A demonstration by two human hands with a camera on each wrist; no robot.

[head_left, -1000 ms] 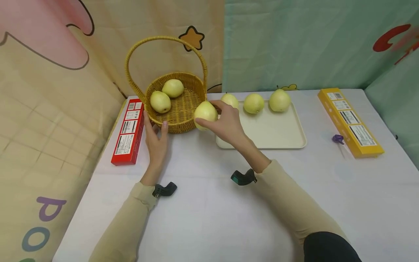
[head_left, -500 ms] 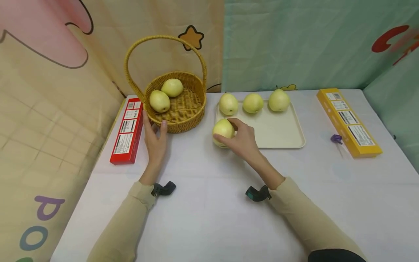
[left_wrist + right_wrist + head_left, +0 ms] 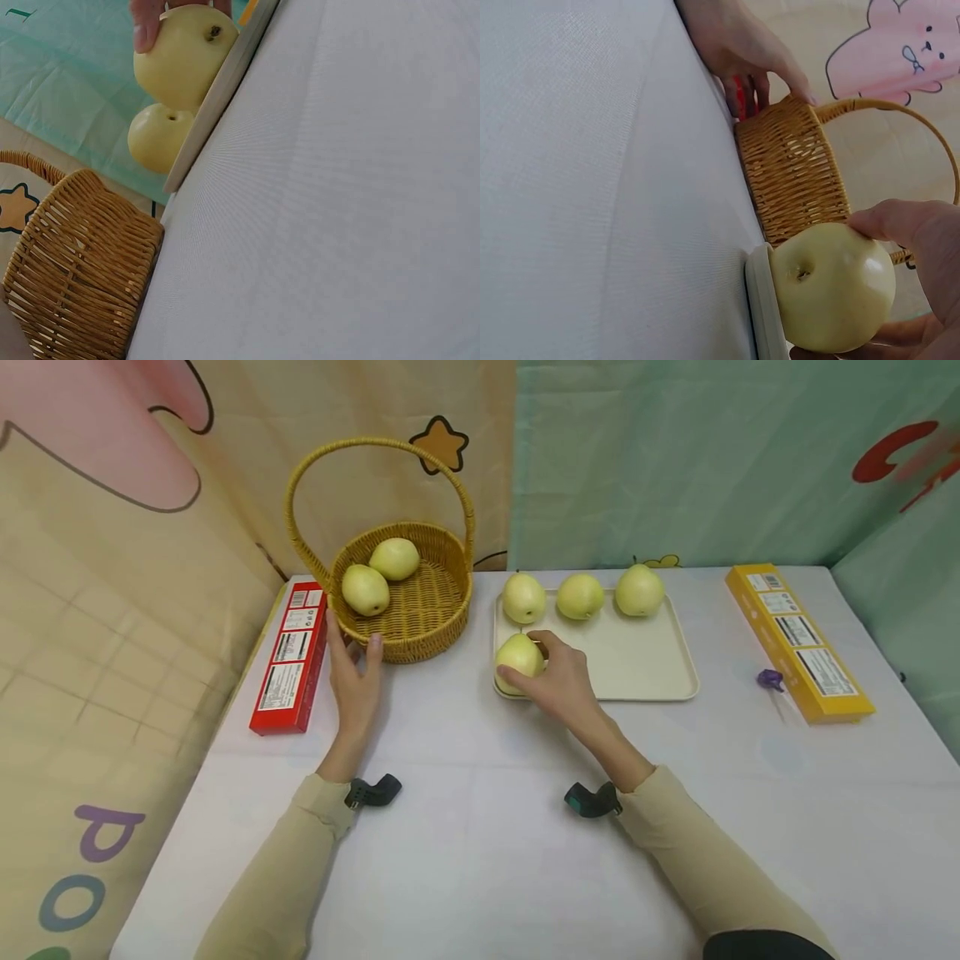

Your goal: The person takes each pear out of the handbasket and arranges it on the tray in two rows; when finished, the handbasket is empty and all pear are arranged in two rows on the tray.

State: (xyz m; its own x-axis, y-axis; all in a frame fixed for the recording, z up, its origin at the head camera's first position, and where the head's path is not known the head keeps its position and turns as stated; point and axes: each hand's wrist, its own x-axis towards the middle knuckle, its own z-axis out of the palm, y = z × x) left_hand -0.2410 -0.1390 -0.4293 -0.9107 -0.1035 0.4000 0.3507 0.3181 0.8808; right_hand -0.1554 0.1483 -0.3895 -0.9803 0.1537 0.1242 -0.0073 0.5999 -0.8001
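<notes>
In the head view, my right hand (image 3: 558, 681) grips a pale yellow-green pear (image 3: 519, 662) between thumb and fingers at the near left corner of the cream tray (image 3: 637, 672). The right wrist view has this pear (image 3: 832, 289) against the tray's rim (image 3: 763, 300). Along the tray's far side sit three more pears, one of them at the left (image 3: 523, 598). My left hand (image 3: 355, 689) rests against the front left of the wicker basket (image 3: 427, 639), thumb at the rim and fingers fairly straight along the wall. Two pears (image 3: 366, 591) lie inside the basket.
A red box (image 3: 288, 660) lies just left of the basket, close to my left fingers. Far right are a yellow box (image 3: 801, 643) and a purple-wrapped lollipop (image 3: 771, 679). Curtains hang behind the white table (image 3: 465, 827). The basket's tall handle (image 3: 375, 442) arches upward.
My right hand has carried the pear from beside the basket's right edge rightward and toward me, down onto the tray's near left corner. My left hand has stayed at the basket.
</notes>
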